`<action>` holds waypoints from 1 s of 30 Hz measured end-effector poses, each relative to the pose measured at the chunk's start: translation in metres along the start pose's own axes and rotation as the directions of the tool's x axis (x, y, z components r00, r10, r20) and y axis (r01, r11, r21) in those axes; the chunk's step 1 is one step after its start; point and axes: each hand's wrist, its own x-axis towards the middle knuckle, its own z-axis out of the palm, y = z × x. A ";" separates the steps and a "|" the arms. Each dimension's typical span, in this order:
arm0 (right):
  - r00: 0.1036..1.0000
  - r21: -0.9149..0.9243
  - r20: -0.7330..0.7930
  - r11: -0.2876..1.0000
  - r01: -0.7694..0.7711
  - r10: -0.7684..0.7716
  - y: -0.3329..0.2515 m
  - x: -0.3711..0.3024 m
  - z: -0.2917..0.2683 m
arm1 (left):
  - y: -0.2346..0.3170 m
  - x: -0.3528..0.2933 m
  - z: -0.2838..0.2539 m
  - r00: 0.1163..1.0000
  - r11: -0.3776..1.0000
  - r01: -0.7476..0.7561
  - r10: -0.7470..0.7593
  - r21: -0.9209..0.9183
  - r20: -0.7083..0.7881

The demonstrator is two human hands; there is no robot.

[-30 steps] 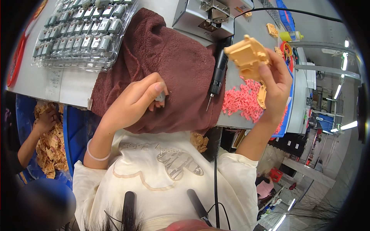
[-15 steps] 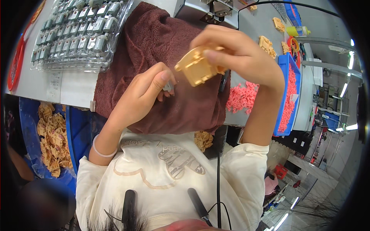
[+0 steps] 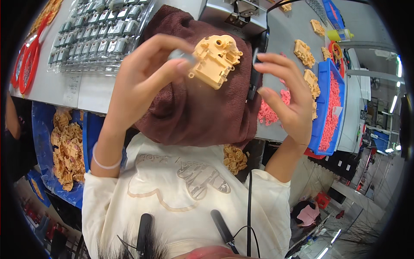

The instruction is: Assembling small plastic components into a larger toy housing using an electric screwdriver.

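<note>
My left hand [image 3: 142,82] pinches a small grey motor [image 3: 180,56], slightly blurred, between thumb and fingers. Right beside it, a pale yellow plastic housing [image 3: 211,64] with round openings and small lugs lies on a folded brown towel [image 3: 189,121]. My right hand [image 3: 289,93] is raised at the towel's right edge, thumb and fingers apart, with nothing seen between them. Just left of its fingertips stands a dark, narrow object [image 3: 255,75] whose kind I cannot make out.
A clear plastic tray [image 3: 86,68] of grey motors lies far left, near red-handled scissors [image 3: 28,64]. Pink pieces [image 3: 267,111] and yellow housings [image 3: 304,52] lie to the right, beside a blue tray [image 3: 340,86]. A blue bin [image 3: 41,146] of yellow parts stands lower left. A metal device [image 3: 241,19] stands behind.
The yellow housing has gone from my right hand onto the towel. My right hand has let go and moved right. My left hand has risen up and left with the motor.
</note>
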 end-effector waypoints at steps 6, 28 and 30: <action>0.968 0.034 -0.182 0.985 -0.171 0.175 -0.008 -0.059 -0.005 | -0.002 0.055 0.025 0.911 0.749 -0.410 0.368 0.520 0.187; 0.961 0.016 -0.137 0.971 -0.239 0.239 0.026 -0.084 -0.002 | -0.024 0.066 0.043 0.827 0.428 -0.528 0.455 0.733 0.331; 0.961 0.047 -0.128 0.969 -0.241 0.246 0.030 -0.083 -0.003 | -0.022 0.067 0.047 0.818 0.384 -0.532 0.464 0.755 0.340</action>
